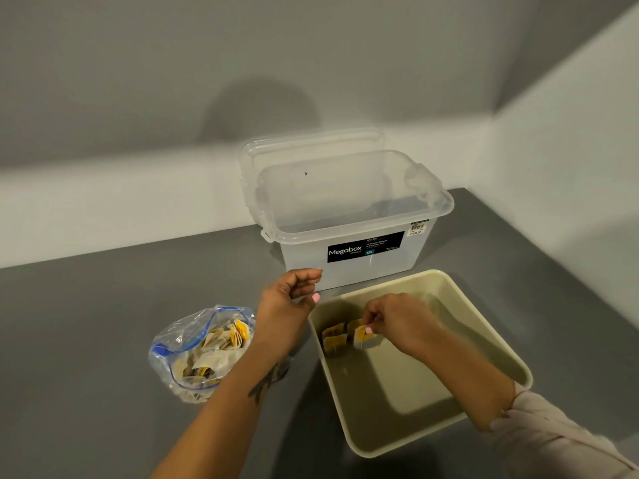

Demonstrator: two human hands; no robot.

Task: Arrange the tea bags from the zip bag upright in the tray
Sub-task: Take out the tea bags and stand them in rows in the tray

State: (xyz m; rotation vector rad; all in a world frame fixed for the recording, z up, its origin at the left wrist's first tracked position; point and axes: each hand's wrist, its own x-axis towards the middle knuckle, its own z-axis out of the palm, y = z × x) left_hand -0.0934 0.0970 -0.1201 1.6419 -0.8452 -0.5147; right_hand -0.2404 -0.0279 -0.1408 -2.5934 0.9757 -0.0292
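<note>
A beige tray lies on the grey counter at centre right. Inside its far left corner a few tea bags with yellow tags stand upright. My right hand reaches into the tray and pinches one tea bag by its top, beside the standing ones. A clear zip bag with a blue seal lies open on the counter to the left, holding several tea bags. My left hand hovers between the zip bag and the tray, fingers loosely curled, holding nothing.
A clear plastic storage box labelled Megabox stands open right behind the tray, its lid leaning against the wall behind it. Walls close off the counter at the back and right.
</note>
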